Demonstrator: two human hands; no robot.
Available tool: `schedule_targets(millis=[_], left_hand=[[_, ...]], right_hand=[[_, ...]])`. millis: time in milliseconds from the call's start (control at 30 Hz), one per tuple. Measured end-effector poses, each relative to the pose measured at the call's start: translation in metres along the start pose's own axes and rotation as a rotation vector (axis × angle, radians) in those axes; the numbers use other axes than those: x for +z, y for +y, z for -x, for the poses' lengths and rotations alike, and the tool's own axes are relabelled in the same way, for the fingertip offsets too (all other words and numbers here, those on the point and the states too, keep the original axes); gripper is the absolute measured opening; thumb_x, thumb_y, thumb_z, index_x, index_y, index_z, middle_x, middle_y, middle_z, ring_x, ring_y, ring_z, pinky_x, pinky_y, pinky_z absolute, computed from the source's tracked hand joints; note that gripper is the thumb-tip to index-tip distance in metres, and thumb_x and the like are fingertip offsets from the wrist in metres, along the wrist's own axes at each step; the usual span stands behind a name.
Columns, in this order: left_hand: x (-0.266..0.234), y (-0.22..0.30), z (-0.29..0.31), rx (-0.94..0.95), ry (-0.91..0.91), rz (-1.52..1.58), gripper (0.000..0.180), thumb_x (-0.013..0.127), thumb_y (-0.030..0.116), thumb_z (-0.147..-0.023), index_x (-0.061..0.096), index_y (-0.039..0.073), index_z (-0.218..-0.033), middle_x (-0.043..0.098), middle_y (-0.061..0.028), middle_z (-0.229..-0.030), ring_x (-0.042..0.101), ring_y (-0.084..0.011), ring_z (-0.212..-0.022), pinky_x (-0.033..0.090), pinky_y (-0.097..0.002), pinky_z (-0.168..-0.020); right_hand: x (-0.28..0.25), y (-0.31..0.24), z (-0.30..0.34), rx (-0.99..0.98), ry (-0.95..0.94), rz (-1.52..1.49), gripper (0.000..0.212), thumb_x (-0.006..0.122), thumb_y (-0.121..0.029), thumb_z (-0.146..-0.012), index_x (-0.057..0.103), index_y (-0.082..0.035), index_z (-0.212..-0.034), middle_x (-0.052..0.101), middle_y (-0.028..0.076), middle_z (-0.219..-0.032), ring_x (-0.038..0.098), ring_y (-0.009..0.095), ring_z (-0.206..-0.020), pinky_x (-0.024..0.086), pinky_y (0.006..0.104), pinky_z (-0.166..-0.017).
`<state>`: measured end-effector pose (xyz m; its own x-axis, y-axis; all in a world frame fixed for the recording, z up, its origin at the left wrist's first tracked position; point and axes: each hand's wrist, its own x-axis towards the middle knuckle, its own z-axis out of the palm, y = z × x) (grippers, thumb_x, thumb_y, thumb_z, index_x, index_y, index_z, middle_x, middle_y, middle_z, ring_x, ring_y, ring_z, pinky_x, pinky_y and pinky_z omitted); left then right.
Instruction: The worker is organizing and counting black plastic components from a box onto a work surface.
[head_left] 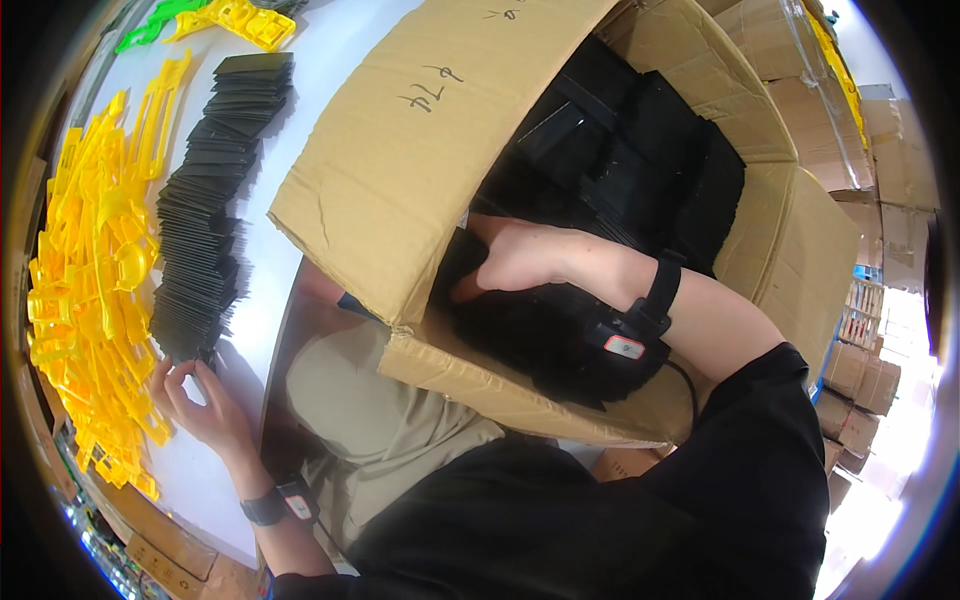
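Note:
A long row of thin black sheets (215, 170) leans in overlapping order along the white table. At its near end my left hand (205, 405) is closed in a pinch, thumb and forefinger bent into a ring, tips on the last sheets. My right hand (515, 255) reaches inside an open cardboard box (390, 170). Its thumb and fingers are spread round a dark bundle of black sheets (457, 262), the fingertips partly hidden in shadow. More black pieces (640, 150) fill the box in stacked bundles.
Yellow plastic parts (100, 290) lie heaped left of the row. A green part (160, 22) and more yellow parts (240, 22) sit at the table's far end. Another person's knee in beige trousers (350, 390) shows beneath the box. Stacked cartons (860, 380) stand at the right.

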<state>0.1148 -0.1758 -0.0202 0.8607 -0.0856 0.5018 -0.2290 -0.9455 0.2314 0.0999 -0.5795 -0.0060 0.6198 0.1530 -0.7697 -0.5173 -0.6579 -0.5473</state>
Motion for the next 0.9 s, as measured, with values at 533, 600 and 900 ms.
schedule_targets(millis=[533,600,900], left_hand=[[0.000,0.000,-0.001,0.007,0.001,0.009,0.007,0.061,0.004,-0.088,0.057,0.001,-0.092,0.054,-0.0166,-0.117,0.049,-0.0336,-0.114,0.038,-0.0448,-0.099],[0.004,0.002,-0.004,0.021,-0.005,0.007,0.006,0.061,0.004,-0.088,0.057,0.001,-0.092,0.054,-0.0166,-0.117,0.049,-0.0336,-0.113,0.038,-0.0448,-0.099],[0.003,0.001,-0.002,0.021,0.001,0.004,0.008,0.062,0.006,-0.088,0.058,0.001,-0.093,0.055,-0.0163,-0.117,0.050,-0.0336,-0.114,0.038,-0.0451,-0.099]], right_hand=[[0.008,0.014,-0.023,-0.088,-0.062,-0.166,0.092,0.081,-0.023,-0.071,0.031,-0.001,-0.145,0.042,0.023,-0.144,0.040,0.031,-0.134,0.035,0.0345,-0.107],[0.003,0.015,-0.021,-0.062,-0.082,-0.167,0.093,0.082,-0.024,-0.071,0.031,-0.001,-0.145,0.042,0.023,-0.143,0.040,0.031,-0.134,0.036,0.0348,-0.107],[0.007,0.013,-0.012,-0.099,-0.072,0.025,0.079,0.083,-0.018,-0.069,0.045,0.002,-0.135,0.056,0.020,-0.130,0.051,0.030,-0.123,0.042,0.0348,-0.100]])
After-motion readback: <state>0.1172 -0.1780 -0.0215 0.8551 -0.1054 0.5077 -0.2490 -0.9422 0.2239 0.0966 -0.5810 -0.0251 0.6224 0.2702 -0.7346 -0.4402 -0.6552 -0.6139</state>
